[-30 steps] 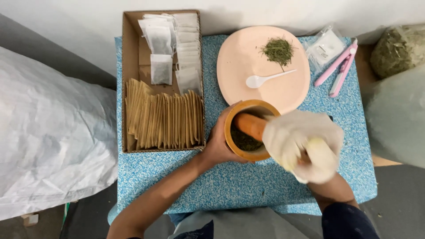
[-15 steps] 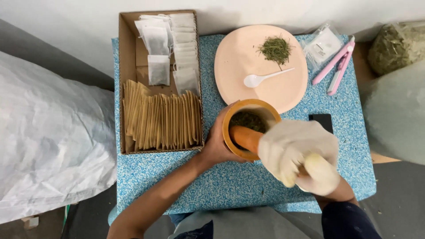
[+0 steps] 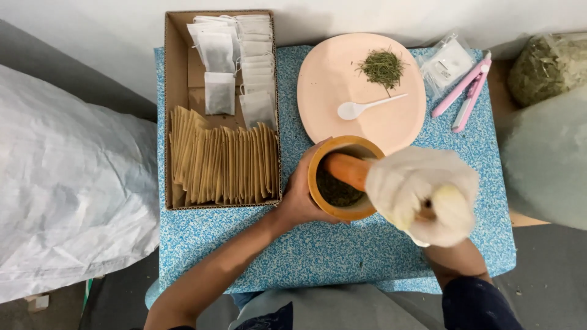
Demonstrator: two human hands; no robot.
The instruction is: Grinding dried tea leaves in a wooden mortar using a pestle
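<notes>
A wooden mortar [image 3: 318, 183] with dark green crushed herbs inside stands on the blue speckled table [image 3: 318, 250]. My left hand [image 3: 301, 195], bare, wraps around the mortar's left side. My right hand [image 3: 422, 192], in a white glove, grips a wooden pestle [image 3: 345, 170] whose tip rests inside the mortar, tilted up to the right. Beyond the mortar lies a pink plate [image 3: 324, 79] carrying a small heap of dried green herbs [image 3: 382, 66] and a white plastic spoon [image 3: 367, 107].
A cardboard box [image 3: 177, 73] on the left holds white tea bags [image 3: 235, 58] and a row of brown paper envelopes [image 3: 223, 165]. At the right are a clear packet [image 3: 449, 61], a pink tool [image 3: 465, 91] and a bag of dried herbs [image 3: 547, 64]. A white sack [image 3: 67, 195] lies left.
The pestle has swung within the mortar, its tip shifting from the left side down and back up, as my right hand moved. My left hand stayed on the mortar.
</notes>
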